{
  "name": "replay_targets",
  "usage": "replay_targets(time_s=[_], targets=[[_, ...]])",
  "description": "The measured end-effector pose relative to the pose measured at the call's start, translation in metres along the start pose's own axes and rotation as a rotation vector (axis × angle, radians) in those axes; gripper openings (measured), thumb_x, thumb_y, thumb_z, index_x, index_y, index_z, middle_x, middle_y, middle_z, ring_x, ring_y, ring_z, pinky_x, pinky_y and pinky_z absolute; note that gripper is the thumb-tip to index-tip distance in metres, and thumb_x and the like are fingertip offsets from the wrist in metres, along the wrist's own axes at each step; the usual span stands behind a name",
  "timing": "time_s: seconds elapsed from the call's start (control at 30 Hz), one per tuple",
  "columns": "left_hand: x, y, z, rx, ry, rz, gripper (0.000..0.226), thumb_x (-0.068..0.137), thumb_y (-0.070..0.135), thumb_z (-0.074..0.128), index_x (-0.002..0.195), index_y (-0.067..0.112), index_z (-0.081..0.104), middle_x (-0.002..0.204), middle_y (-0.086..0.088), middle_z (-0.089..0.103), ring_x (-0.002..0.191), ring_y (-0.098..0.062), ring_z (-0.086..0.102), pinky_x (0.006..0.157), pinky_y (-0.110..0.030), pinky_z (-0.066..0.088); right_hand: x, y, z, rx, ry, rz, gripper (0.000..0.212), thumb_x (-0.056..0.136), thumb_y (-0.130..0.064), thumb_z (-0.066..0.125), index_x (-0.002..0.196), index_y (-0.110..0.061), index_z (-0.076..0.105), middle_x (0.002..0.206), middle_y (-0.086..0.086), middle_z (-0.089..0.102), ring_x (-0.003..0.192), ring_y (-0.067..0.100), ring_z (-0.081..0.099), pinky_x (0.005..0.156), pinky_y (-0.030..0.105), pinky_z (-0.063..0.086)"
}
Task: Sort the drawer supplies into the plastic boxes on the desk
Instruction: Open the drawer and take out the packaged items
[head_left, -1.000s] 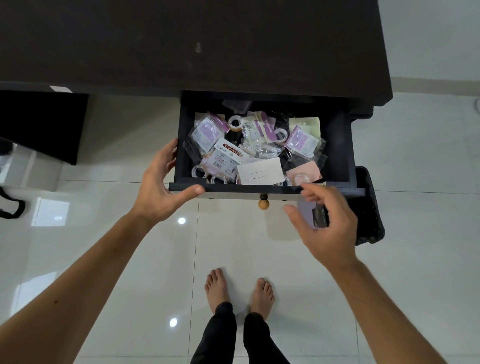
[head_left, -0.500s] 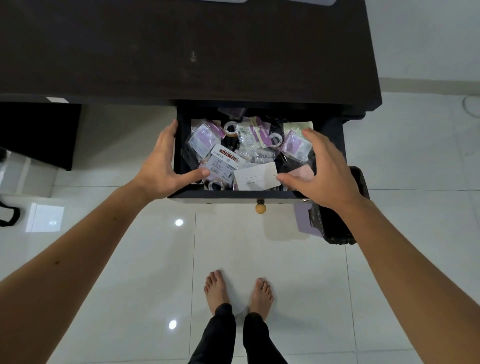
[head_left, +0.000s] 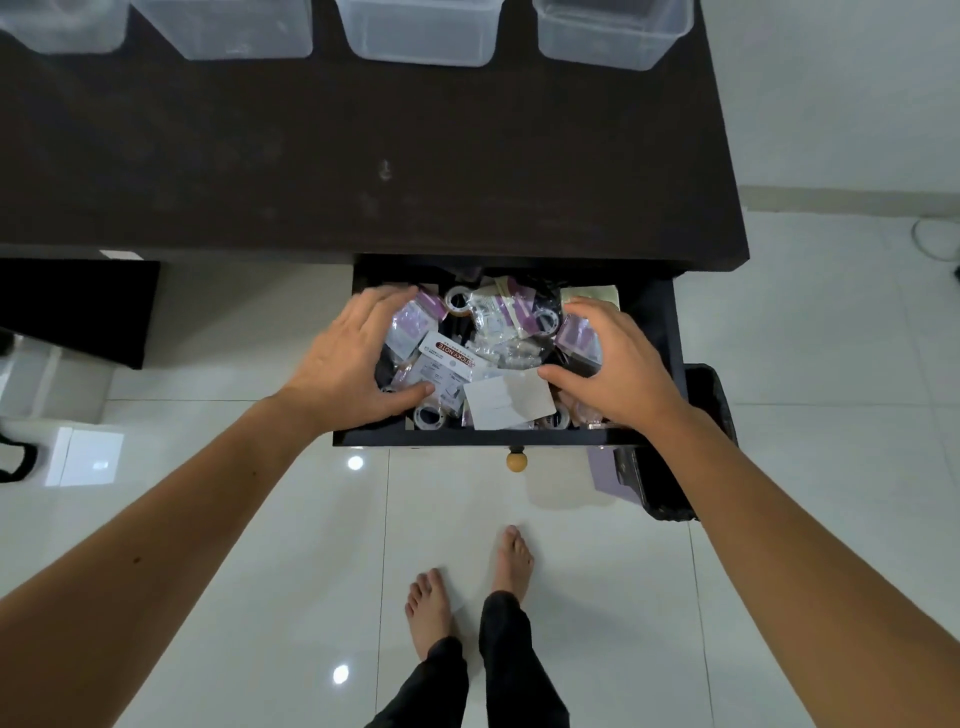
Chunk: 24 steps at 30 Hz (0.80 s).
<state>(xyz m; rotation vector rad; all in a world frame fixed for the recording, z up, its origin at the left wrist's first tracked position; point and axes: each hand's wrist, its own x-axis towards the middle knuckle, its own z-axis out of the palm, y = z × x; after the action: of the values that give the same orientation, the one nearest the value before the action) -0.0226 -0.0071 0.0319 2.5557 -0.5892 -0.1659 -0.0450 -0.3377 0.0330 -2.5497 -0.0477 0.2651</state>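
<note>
The black drawer (head_left: 488, 439) stands pulled out under the dark desk (head_left: 363, 156). It is full of supplies: a sticky note pack (head_left: 441, 366), tape rolls (head_left: 459, 300), purple-labelled plastic bags (head_left: 519, 306) and a white card (head_left: 506, 400). My left hand (head_left: 348, 364) rests over the drawer's left side, fingers spread, thumb on the sticky note pack. Over the right side, my right hand (head_left: 613, 364) curves around the pile with fingers apart. Neither hand has lifted anything. Several clear plastic boxes (head_left: 421, 31) line the desk's far edge.
A black waste basket (head_left: 670, 483) stands on the floor right of the drawer, with a purple sheet beside it. The drawer's wooden knob (head_left: 516, 461) points toward me. My bare feet (head_left: 467, 587) are on the glossy white tiles below.
Both hands have moved from the drawer's front rim and sides into the drawer, onto the supplies. The view has tilted up, so the plastic boxes on the desk now show.
</note>
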Motion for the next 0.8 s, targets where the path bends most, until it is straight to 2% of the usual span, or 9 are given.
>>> replay_targets(time_s=[0.1, 0.2, 0.3, 0.37, 0.43, 0.53, 0.63, 0.8], targets=[[0.008, 0.003, 0.006, 0.024, -0.006, 0.000, 0.099, 0.078, 0.050, 0.086, 0.157, 0.013, 0.038, 0.154, -0.005, 0.044, 0.141, -0.024, 0.044, 0.114, -0.037, 0.042, 0.007, 0.014, 0.000, 0.000, -0.026, 0.027, 0.081, 0.082, -0.050, 0.085, 0.149, -0.021, 0.050, 0.153, -0.001, 0.050, 0.140, 0.021, 0.049, 0.116, 0.047, 0.045], [0.009, 0.003, 0.015, 0.012, 0.107, 0.011, 0.080, 0.083, 0.037, 0.086, 0.148, 0.009, 0.050, 0.146, -0.011, 0.050, 0.137, -0.028, 0.047, 0.114, -0.042, 0.045, 0.007, 0.021, 0.001, -0.014, -0.014, 0.012, 0.074, 0.085, -0.041, 0.085, 0.148, -0.019, 0.051, 0.151, 0.002, 0.049, 0.138, 0.023, 0.050, 0.115, 0.044, 0.046], [0.003, -0.002, 0.020, -0.082, 0.349, -0.137, 0.061, 0.087, 0.020, 0.082, 0.140, 0.005, 0.056, 0.140, -0.016, 0.051, 0.135, -0.031, 0.048, 0.114, -0.035, 0.042, 0.002, 0.025, -0.003, -0.146, 0.185, -0.106, 0.053, 0.090, -0.030, 0.079, 0.138, -0.013, 0.062, 0.141, 0.006, 0.057, 0.131, 0.027, 0.055, 0.110, 0.044, 0.049], [-0.002, -0.008, 0.020, -0.189, 0.422, -0.312, 0.061, 0.091, 0.017, 0.080, 0.145, 0.008, 0.053, 0.142, -0.015, 0.049, 0.135, -0.026, 0.049, 0.116, -0.030, 0.039, -0.003, 0.032, -0.008, -0.188, 0.345, -0.082, 0.047, 0.091, -0.025, 0.078, 0.134, -0.010, 0.063, 0.136, 0.010, 0.058, 0.129, 0.029, 0.054, 0.109, 0.043, 0.047], [-0.005, -0.011, 0.022, -0.316, 0.395, -0.441, 0.063, 0.093, 0.019, 0.079, 0.149, 0.014, 0.051, 0.141, -0.010, 0.052, 0.127, -0.020, 0.056, 0.111, -0.031, 0.046, -0.005, 0.037, -0.013, -0.143, 0.420, 0.053, 0.053, 0.091, -0.020, 0.078, 0.140, -0.010, 0.057, 0.139, 0.013, 0.053, 0.130, 0.031, 0.052, 0.109, 0.044, 0.049], [-0.007, -0.010, 0.022, -0.359, 0.366, -0.469, 0.061, 0.095, 0.017, 0.077, 0.151, 0.019, 0.053, 0.140, -0.006, 0.057, 0.120, -0.016, 0.059, 0.103, -0.035, 0.054, -0.003, 0.041, -0.017, -0.064, 0.384, 0.226, 0.057, 0.098, -0.012, 0.070, 0.150, -0.011, 0.047, 0.144, 0.014, 0.049, 0.126, 0.035, 0.059, 0.100, 0.044, 0.054], [-0.007, -0.008, 0.021, -0.332, 0.377, -0.479, 0.063, 0.095, 0.011, 0.075, 0.153, 0.019, 0.052, 0.135, -0.007, 0.060, 0.118, -0.020, 0.061, 0.096, -0.036, 0.057, -0.004, 0.043, -0.019, -0.080, 0.359, 0.241, 0.056, 0.103, -0.010, 0.063, 0.155, -0.010, 0.044, 0.140, 0.014, 0.052, 0.118, 0.035, 0.064, 0.093, 0.042, 0.055], [-0.006, -0.007, 0.020, -0.297, 0.379, -0.499, 0.062, 0.095, 0.010, 0.074, 0.153, 0.015, 0.053, 0.126, -0.009, 0.066, 0.114, -0.022, 0.065, 0.088, -0.027, 0.056, -0.005, 0.043, -0.019, -0.053, 0.363, 0.259, 0.054, 0.103, -0.009, 0.063, 0.155, -0.007, 0.046, 0.138, 0.015, 0.054, 0.112, 0.035, 0.066, 0.094, 0.041, 0.056]])
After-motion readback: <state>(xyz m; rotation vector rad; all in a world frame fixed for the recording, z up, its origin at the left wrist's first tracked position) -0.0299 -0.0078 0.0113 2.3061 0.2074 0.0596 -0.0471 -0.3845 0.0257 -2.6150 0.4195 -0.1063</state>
